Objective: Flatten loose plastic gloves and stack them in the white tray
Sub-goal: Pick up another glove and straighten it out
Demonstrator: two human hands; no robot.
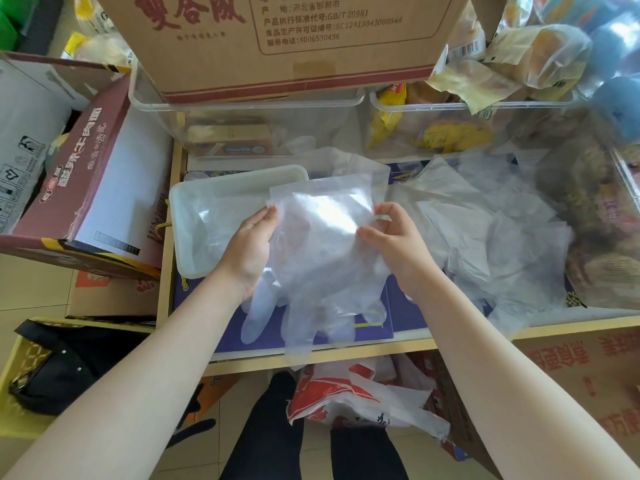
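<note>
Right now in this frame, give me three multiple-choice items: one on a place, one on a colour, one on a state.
1. Where is the tray relative to the held glove?
A. to its left
B. to its right
C. on the floor

2. What colour is the surface under the glove's fingers?
A. red
B. dark blue
C. green

3. How is the glove held?
A. by the left hand alone
B. by no hand
C. by both hands, one at each side edge

Key: 1 A, the tray's rim shows left of the glove. 2 B, dark blue shows through and beside the clear plastic. 3 C, the left hand and the right hand each grip an edge.
</note>
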